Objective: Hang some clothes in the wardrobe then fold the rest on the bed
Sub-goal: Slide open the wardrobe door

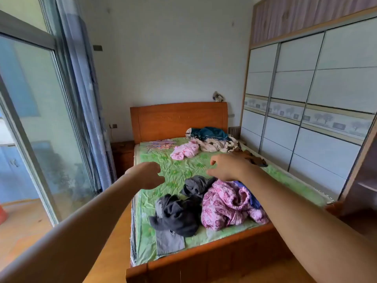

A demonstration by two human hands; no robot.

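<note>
Left hand (pixel 147 175) and right hand (pixel 229 168) hover empty, fingers loosely curled, over clothes (pixel 222 203) at 6 o'clock on bed (pixel 179 166), positioned for pickup

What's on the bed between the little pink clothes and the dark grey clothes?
Nothing else: only bare, wrinkled green sheet lies there, as the head view shows.

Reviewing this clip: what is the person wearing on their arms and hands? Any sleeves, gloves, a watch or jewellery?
The left arm and right arm are bare along all that shows, with no sleeve in view. The left hand and right hand wear no gloves. No watch, bracelet or ring can be seen.
</note>
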